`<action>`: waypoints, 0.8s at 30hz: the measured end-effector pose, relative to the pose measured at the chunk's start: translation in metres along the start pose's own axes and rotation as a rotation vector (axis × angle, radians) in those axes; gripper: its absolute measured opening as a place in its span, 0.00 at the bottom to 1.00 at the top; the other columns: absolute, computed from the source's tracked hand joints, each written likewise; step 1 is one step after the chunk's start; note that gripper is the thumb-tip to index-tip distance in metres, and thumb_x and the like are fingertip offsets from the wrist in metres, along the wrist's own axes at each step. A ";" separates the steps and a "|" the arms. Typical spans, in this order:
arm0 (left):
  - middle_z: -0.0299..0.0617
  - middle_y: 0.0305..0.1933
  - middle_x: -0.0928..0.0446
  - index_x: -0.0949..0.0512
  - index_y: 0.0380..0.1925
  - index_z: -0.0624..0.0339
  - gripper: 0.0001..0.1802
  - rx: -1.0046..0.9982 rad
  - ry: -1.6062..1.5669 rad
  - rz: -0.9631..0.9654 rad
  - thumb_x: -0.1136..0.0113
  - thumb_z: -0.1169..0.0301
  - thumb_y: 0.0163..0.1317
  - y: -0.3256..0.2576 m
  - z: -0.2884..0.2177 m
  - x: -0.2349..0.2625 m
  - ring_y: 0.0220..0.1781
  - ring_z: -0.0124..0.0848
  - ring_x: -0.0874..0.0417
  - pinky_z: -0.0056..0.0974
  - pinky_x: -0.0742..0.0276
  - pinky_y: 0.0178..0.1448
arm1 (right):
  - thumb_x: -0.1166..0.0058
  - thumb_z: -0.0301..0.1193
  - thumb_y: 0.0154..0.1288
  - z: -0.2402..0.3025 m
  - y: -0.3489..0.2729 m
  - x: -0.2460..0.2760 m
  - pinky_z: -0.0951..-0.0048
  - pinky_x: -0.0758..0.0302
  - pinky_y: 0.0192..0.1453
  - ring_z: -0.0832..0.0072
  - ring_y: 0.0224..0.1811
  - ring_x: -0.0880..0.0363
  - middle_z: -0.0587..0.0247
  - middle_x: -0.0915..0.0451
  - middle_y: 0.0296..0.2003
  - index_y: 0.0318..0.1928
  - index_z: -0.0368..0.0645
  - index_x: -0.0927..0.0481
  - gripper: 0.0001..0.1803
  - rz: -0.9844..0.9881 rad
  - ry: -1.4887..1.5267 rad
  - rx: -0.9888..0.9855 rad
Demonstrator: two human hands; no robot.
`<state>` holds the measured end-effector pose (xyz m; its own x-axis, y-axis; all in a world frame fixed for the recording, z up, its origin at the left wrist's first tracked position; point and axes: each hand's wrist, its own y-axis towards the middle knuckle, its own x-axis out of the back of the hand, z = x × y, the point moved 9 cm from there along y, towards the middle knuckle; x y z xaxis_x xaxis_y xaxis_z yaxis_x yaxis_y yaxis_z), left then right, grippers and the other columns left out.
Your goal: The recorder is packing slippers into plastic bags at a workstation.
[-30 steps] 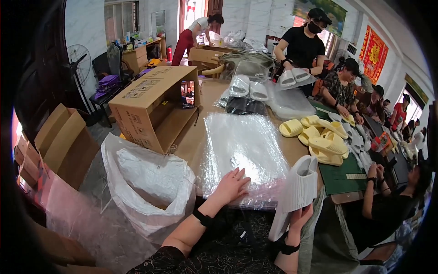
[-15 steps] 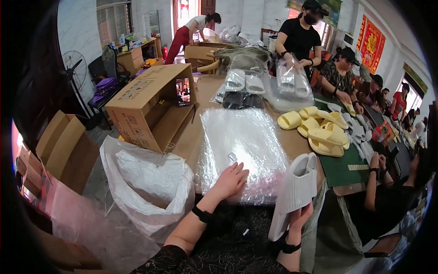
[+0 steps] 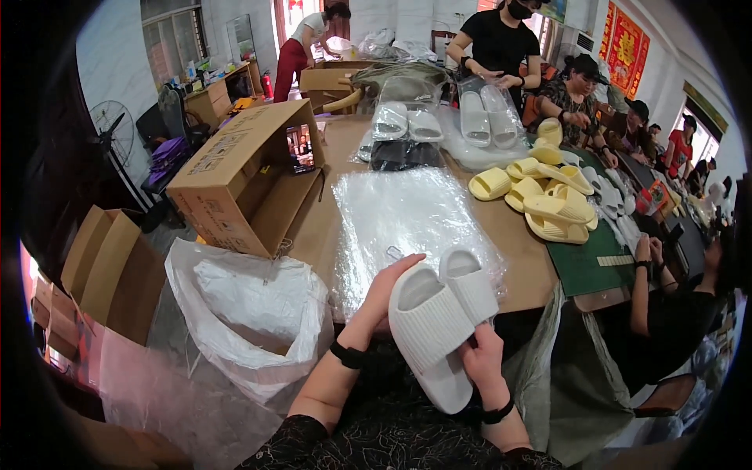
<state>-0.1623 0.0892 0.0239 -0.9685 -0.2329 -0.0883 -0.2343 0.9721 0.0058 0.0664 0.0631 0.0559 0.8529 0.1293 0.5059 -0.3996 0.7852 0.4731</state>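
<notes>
Long wooden table (image 3: pixel 337 227), stack of clear plastic bags (image 3: pixel 407 219) spread at the near end. Open cardboard box (image 3: pixel 243 184) lies on its side at left; big white sack (image 3: pixel 243 313) stands below it. Pile of yellow slippers (image 3: pixel 548 200) at right. Pair of white slippers (image 3: pixel 439 321) held above the table edge, soles together. Left hand (image 3: pixel 384 301) cups them from behind; right hand (image 3: pixel 484 360) grips them from below, fingers closed around.

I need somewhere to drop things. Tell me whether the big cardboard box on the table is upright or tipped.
Tipped. The cardboard box lies on its side on the table, opening facing the person, flaps spread.
</notes>
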 end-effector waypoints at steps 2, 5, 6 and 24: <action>0.45 0.61 0.23 0.25 0.61 0.60 0.20 0.026 0.052 0.039 0.49 0.67 0.71 0.000 0.003 0.003 0.61 0.32 0.23 0.34 0.31 0.66 | 0.39 0.26 0.56 -0.011 -0.002 -0.007 0.60 0.23 0.37 0.50 0.35 0.20 0.49 0.20 0.36 0.45 0.39 0.21 0.14 0.044 -0.046 -0.053; 0.49 0.63 0.25 0.26 0.61 0.60 0.20 -0.243 0.403 0.010 0.50 0.66 0.72 -0.003 -0.019 0.006 0.66 0.38 0.26 0.37 0.33 0.69 | 0.40 0.28 0.58 -0.021 -0.002 -0.007 0.57 0.25 0.35 0.50 0.33 0.21 0.49 0.21 0.31 0.39 0.37 0.23 0.10 0.038 -0.093 -0.113; 0.52 0.64 0.26 0.26 0.60 0.61 0.20 -0.274 0.415 0.022 0.52 0.65 0.73 -0.005 -0.026 0.004 0.68 0.41 0.28 0.39 0.34 0.70 | 0.41 0.28 0.59 -0.021 0.000 -0.004 0.57 0.25 0.35 0.50 0.33 0.21 0.49 0.21 0.30 0.38 0.37 0.23 0.10 0.027 -0.134 -0.125; 0.45 0.70 0.33 0.28 0.61 0.55 0.21 -0.708 0.959 0.185 0.51 0.66 0.70 -0.051 -0.064 -0.057 0.75 0.46 0.40 0.53 0.52 0.78 | 0.43 0.31 0.61 -0.021 0.032 -0.017 0.49 0.31 0.34 0.46 0.31 0.25 0.47 0.25 0.28 0.31 0.38 0.29 0.10 0.027 -0.253 -0.123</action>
<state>-0.1003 0.0514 0.0929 -0.5907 -0.3083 0.7457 0.2109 0.8330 0.5114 0.0463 0.0990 0.0479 0.7253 0.0077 0.6884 -0.3639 0.8531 0.3739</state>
